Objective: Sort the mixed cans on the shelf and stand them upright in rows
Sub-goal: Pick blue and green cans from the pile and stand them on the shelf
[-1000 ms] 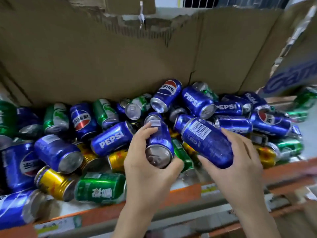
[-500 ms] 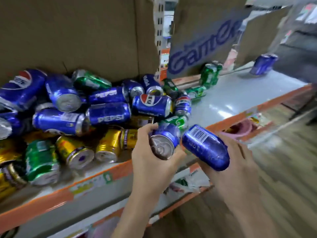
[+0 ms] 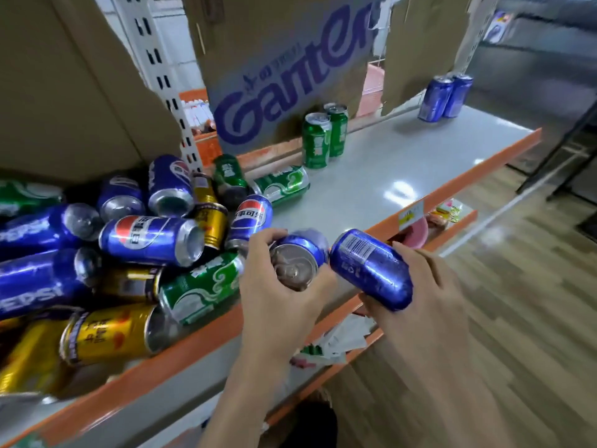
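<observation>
While one blue can is clasped by the left hand and a second can by the right hand, both are held tilted over the shelf edge, so either could be dropped to the floor if a grip loosened. The pile (stacked loosely near the lip) might be knocked and cans rolled off. "PEPSI" is read on blue cans, "Ganten" on the cardboard; a barcode is seen on the second can.
</observation>
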`<state>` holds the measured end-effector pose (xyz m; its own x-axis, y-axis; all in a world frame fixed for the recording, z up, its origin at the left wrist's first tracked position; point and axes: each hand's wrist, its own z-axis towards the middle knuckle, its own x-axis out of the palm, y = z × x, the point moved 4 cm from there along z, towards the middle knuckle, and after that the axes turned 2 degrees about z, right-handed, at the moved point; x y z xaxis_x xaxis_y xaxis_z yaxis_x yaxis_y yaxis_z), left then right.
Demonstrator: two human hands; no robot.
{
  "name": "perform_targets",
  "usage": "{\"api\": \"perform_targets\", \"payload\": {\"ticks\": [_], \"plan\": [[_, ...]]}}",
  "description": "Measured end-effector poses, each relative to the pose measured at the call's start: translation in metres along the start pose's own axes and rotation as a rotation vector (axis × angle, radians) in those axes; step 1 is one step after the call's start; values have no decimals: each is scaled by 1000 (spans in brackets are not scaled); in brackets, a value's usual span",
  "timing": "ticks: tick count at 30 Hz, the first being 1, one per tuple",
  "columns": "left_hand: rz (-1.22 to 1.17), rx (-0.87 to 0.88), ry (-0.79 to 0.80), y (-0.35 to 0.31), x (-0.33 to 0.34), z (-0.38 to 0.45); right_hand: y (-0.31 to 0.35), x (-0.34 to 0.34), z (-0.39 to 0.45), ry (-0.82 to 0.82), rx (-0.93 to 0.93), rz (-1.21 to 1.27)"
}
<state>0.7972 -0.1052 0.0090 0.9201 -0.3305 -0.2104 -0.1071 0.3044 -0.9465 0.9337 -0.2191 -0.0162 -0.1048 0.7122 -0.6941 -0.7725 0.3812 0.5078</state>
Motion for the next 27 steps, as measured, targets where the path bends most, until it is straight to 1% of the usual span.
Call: {"api": "perform_targets", "payload": {"ticks": [4, 8, 12, 18, 21, 27], "plan": [[-16, 4, 15, 5, 40, 47, -31, 15, 48, -4, 4, -40], [67, 43, 23, 5, 74, 98, -51, 22, 103, -17, -13, -35], [95, 48, 53, 7, 109, 145, -67, 31, 145, -21, -49, -67], [129, 30, 144, 14, 155, 176, -101, 43, 187, -65, -25, -44], [144, 42, 152, 16, 177, 189, -117, 48, 211, -87, -39, -85], [258, 63, 136, 20, 234, 222, -166, 58, 261, -87, -87, -39]]}}
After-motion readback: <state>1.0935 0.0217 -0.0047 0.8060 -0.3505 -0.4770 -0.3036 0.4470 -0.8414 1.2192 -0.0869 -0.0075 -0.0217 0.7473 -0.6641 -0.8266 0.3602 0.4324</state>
